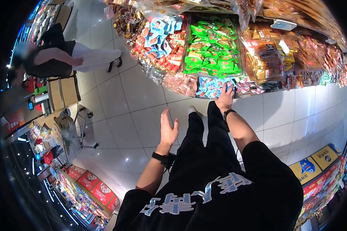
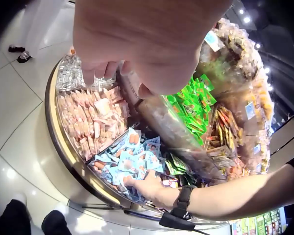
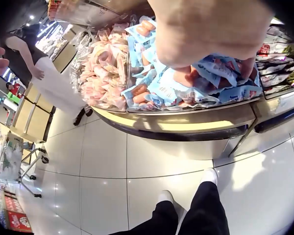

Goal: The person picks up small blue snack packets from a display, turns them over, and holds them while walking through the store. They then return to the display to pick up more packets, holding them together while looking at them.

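My right hand (image 1: pixel 224 98) reaches into the compartment of blue-and-white snack packets (image 1: pixel 210 87). Seen by the right wrist camera, that hand (image 3: pixel 210 34) lies over the blue packets (image 3: pixel 161 83), its fingertips among them; whether it pinches one is hidden. The left wrist view shows the same hand (image 2: pixel 152 188) touching the front of the blue packets (image 2: pixel 130 161). My left hand (image 1: pixel 168 129) hangs in the air over the floor to the left, fingers extended, holding nothing. Pink-wrapped packets (image 2: pixel 90 117) lie in the compartment beside the blue ones.
Green packets (image 1: pixel 212 46) fill a raised bin behind. The display's curved rim (image 3: pixel 176 129) runs along the front. A person (image 1: pixel 58 57) stands at the upper left, near a wheeled cart (image 1: pixel 83 127). Red boxes (image 1: pixel 92 184) and yellow boxes (image 1: pixel 314 163) stand behind me.
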The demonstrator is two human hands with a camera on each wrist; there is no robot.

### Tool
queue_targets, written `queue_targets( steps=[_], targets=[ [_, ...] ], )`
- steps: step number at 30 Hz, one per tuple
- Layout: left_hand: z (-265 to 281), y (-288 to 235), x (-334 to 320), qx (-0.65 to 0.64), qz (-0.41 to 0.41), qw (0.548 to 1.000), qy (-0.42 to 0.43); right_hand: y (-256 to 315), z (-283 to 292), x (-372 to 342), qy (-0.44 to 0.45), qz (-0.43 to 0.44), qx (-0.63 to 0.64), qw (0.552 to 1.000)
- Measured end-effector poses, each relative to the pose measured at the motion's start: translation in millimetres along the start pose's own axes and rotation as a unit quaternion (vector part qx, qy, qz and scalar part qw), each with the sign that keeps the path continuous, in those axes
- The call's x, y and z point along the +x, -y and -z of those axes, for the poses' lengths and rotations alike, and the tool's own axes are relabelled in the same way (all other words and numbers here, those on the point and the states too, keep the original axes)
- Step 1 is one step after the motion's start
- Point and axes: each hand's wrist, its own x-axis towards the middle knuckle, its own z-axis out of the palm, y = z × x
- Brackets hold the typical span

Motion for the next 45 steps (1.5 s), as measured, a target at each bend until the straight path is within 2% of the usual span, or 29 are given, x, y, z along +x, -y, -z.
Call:
queue_targets(
  steps=[1, 5, 9, 13, 19, 22, 26, 29, 32, 42, 45],
  targets=[
    [-1, 2, -3, -0.002, 0.007, 1.0, 0.008, -2, -6, -2, -0.027, 0.006, 0.006, 1.0],
    [-3, 20, -15, -0.003, 0.012, 0.999, 0.037, -7, -2, -6, -0.002, 0.006, 0.044, 0.999],
    [0, 41, -22, 0.004, 0.004, 0.998, 0.062, 0, -7, -6, -0.039, -0.046, 0.058, 0.997],
    [9, 56, -31, -0.054, 0.031, 0.993, 0.104, 2, -12, -4, -0.058, -0.063, 0.085, 0.993],
    [25, 75, -42, -0.063, 0.037, 0.987, 0.145, -6, -22, -6, -0.127, -0.061, 0.11, 0.984],
    [31, 81, -48, -0.068, 0.046, 0.985, 0.149, -2, -5, -10, -0.069, -0.112, 0.124, 0.984],
    [40, 81, -53, -0.068, 0.054, 0.984, 0.155, -6, -8, -15, -0.095, -0.11, 0.12, 0.982],
    [44, 88, -58, -0.079, 0.051, 0.985, 0.148, -3, -1, -18, -0.088, -0.148, 0.128, 0.977],
    [46, 91, -63, -0.094, 0.061, 0.983, 0.145, -2, 5, -23, -0.11, -0.141, 0.147, 0.973],
    [47, 91, -74, -0.1, 0.067, 0.982, 0.148, -16, 18, -31, -0.102, -0.137, 0.202, 0.964],
    [46, 86, -75, -0.103, 0.066, 0.981, 0.15, -23, 18, -29, -0.137, -0.115, 0.262, 0.949]
  ],
)
